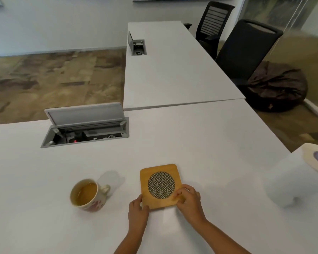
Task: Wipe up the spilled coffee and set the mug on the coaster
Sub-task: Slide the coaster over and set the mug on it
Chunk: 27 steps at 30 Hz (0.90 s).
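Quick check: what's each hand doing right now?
Left hand: gripping the near-left corner of the coaster.
Right hand: gripping the coaster's near-right corner.

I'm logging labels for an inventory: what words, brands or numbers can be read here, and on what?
None can be read.
The mug bears only reddish blotches, no lettering.
The coaster shows a woven mesh pattern, no text.
The cable box holds a small white label, too small to read.
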Available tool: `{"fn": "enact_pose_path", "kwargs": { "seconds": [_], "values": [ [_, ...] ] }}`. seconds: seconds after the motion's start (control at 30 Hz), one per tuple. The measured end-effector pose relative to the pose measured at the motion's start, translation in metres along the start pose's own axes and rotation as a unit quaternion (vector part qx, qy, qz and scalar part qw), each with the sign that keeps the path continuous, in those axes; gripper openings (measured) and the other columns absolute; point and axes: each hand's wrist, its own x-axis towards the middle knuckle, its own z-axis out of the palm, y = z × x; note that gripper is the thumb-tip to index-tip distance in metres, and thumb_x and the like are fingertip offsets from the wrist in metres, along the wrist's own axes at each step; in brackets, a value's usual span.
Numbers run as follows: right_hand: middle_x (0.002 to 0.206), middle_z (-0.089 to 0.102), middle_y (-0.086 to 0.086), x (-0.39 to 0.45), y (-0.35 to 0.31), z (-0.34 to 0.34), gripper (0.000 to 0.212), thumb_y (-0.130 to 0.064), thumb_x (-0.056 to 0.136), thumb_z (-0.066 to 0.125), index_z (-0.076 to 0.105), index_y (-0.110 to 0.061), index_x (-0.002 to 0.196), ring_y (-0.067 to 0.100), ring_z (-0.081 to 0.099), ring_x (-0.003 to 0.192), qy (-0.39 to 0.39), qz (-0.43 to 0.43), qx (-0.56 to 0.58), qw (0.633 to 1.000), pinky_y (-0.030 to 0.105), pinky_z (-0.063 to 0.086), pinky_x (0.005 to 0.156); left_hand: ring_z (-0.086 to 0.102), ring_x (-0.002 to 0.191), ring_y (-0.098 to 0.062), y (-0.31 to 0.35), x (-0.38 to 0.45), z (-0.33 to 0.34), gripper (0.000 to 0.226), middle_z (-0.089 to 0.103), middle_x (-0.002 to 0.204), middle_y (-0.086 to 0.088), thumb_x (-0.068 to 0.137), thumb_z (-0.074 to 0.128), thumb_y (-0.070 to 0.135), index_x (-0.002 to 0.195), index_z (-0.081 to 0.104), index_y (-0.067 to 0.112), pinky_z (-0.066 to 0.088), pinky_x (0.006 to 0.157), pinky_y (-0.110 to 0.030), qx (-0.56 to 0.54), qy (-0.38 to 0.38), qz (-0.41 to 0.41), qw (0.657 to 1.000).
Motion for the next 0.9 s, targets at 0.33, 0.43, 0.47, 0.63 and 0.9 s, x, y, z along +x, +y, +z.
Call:
{"fn": "enact_pose_path", "kwargs": {
  "seconds": [0.33, 0.43, 0.47, 0.63, 0.9],
  "values": [
    [0.117, 0.054, -0.004, 0.01, 0.007, 0.01, 0.033, 0.008, 0.074, 0.047, 0.069, -0.016, 0.08, 0.019, 0.042, 0.115, -0.026, 0.002, -0.011, 1.0, 0.021, 0.035, 0.087, 0.051, 0.113, -0.028, -0.011, 0.006, -0.009, 0.042, 0.054, 0.126, -0.012, 0.086, 0.046, 0.008, 0.127, 0.052, 0.014, 0.037, 0.103, -0.043, 0.028, 0.016, -0.007, 0.999],
    [0.109, 0.06, 0.0, 0.012, 0.005, 0.011, 0.03, 0.008, 0.074, 0.049, 0.068, -0.015, 0.077, 0.019, 0.046, 0.116, -0.022, -0.008, 0.004, 1.0, 0.026, 0.04, 0.091, 0.052, 0.111, -0.026, -0.014, 0.009, -0.01, 0.039, 0.055, 0.125, -0.012, 0.086, 0.047, 0.009, 0.125, 0.053, 0.012, 0.038, 0.102, -0.043, 0.027, 0.011, -0.006, 1.0],
    [0.107, 0.062, 0.001, 0.012, 0.004, 0.01, 0.03, 0.008, 0.075, 0.049, 0.068, -0.015, 0.076, 0.019, 0.047, 0.114, -0.024, -0.01, 0.008, 1.0, 0.028, 0.042, 0.092, 0.053, 0.11, -0.026, -0.014, 0.01, -0.01, 0.039, 0.054, 0.125, -0.012, 0.086, 0.048, 0.009, 0.124, 0.053, 0.01, 0.038, 0.102, -0.043, 0.019, 0.01, -0.008, 1.0],
    [0.105, 0.062, -0.004, 0.014, -0.001, 0.007, 0.027, 0.003, 0.081, 0.049, 0.062, -0.016, 0.097, 0.024, 0.052, 0.101, -0.001, -0.008, 0.007, 1.0, 0.03, 0.043, 0.086, 0.049, 0.115, -0.027, -0.018, 0.01, -0.008, 0.048, 0.044, 0.136, -0.014, 0.087, 0.049, 0.009, 0.134, 0.04, 0.007, 0.037, 0.104, -0.04, -0.031, 0.01, -0.023, 0.999],
    [0.12, 0.054, -0.006, 0.029, -0.039, 0.014, 0.026, -0.009, 0.089, 0.051, 0.054, -0.017, 0.113, 0.018, 0.039, 0.119, 0.011, -0.034, 0.018, 0.999, 0.02, 0.031, 0.09, 0.045, 0.119, -0.034, -0.047, 0.009, -0.046, 0.04, 0.045, 0.137, -0.015, 0.092, 0.042, 0.008, 0.131, 0.04, 0.005, 0.041, 0.102, -0.05, -0.112, 0.088, -0.098, 0.985]
  ]
}}
